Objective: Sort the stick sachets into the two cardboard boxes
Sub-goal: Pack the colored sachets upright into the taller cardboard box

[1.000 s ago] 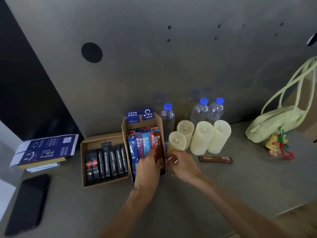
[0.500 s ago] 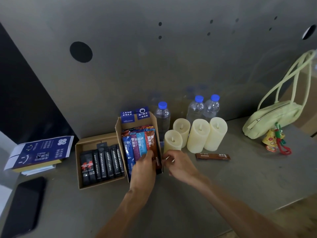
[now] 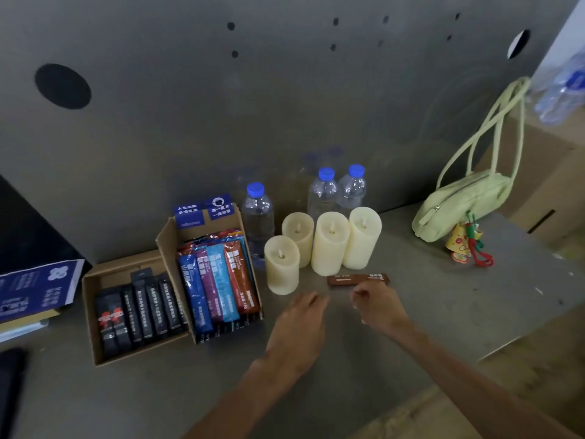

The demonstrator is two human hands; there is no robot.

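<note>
Two cardboard boxes stand side by side on the grey table. The left box [image 3: 91, 293] holds several black stick sachets [image 3: 142, 308]. The right box [image 3: 166, 239] holds several coloured stick sachets [image 3: 218, 280] in blue, purple, light blue and brown. One brown stick sachet [image 3: 357, 279] lies loose on the table in front of the candles. My right hand [image 3: 378, 304] hovers just below that sachet, fingers loosely curled and holding nothing. My left hand [image 3: 299, 321] is over the table right of the coloured box, fingers relaxed, empty.
Several cream candles [image 3: 329, 242] and three water bottles [image 3: 258, 213] stand behind the hands. A pale green handbag [image 3: 459, 207] with charms lies at the right. A blue booklet [image 3: 38, 286] and a dark phone [image 3: 11, 381] are at the left. The table edge runs lower right.
Both hands have left the coloured box's front corner and moved right. My right hand now sits near the loose brown sachet. The camera has shifted closer and rightward.
</note>
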